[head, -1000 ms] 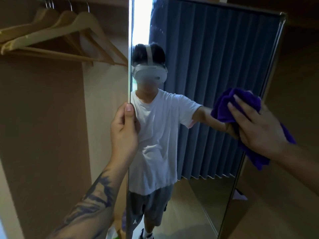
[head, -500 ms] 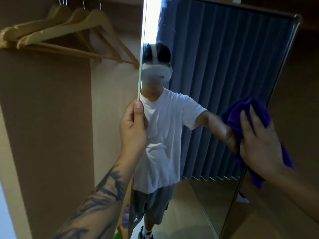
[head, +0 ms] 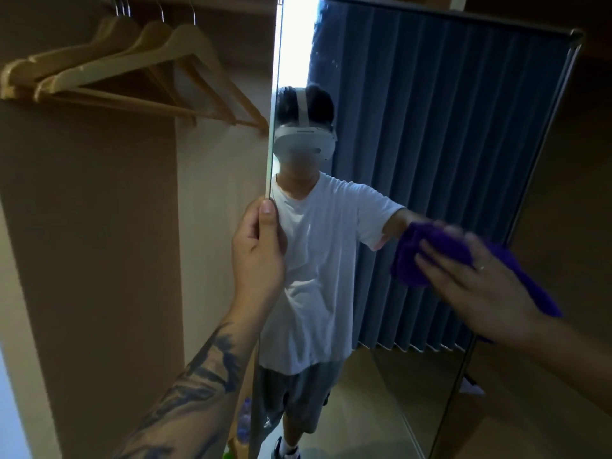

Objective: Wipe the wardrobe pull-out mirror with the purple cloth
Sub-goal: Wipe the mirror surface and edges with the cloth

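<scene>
The tall pull-out mirror stands out from the wardrobe and fills the middle and right of the view. It reflects a person in a white shirt and a blue pleated curtain. My left hand grips the mirror's near left edge at mid height, thumb on the glass side. My right hand lies flat with spread fingers on the purple cloth and presses it against the glass near the mirror's right edge. Part of the cloth hangs out behind my palm.
Several wooden hangers hang on a rail at the upper left inside the brown wardrobe. The wardrobe's side panel runs along the right of the mirror. Small colourful objects sit low by the mirror's foot.
My right hand has slid the purple cloth downward and a little left across the glass. My left hand keeps its grip on the mirror's edge. The view has shifted slightly.
</scene>
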